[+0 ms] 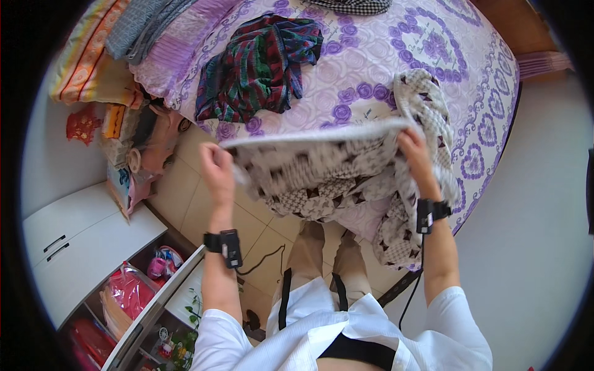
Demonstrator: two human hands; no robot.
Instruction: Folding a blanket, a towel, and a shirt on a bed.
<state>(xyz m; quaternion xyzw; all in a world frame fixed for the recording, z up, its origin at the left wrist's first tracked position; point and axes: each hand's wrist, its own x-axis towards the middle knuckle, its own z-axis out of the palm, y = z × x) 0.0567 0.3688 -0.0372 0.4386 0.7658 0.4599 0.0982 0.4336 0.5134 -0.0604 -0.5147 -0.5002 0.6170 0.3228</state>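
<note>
A houndstooth-patterned cloth garment or cover [315, 171] with a white edge is stretched between my hands at the bed's near edge. My left hand [217, 169] is closed on its left corner, and my right hand [414, 146] grips the edge further right. Part of this cloth lies on the bed at the right and hangs over the side; motion blurs its upper part. Beyond my left hand, a crumpled red, green and blue plaid cloth [260, 69] rests on the purple rose-patterned bedsheet [366, 55].
Folded grey quilted bedding [139, 32] and an orange-yellow striped cloth [88, 55] are piled at the upper left. A black-and-white checked cloth [352, 4] lies at the top. An open drawer [153, 301] with plastic-wrapped things stands at lower left, beside a white cabinet [88, 232]. Cables hang from both wrist devices.
</note>
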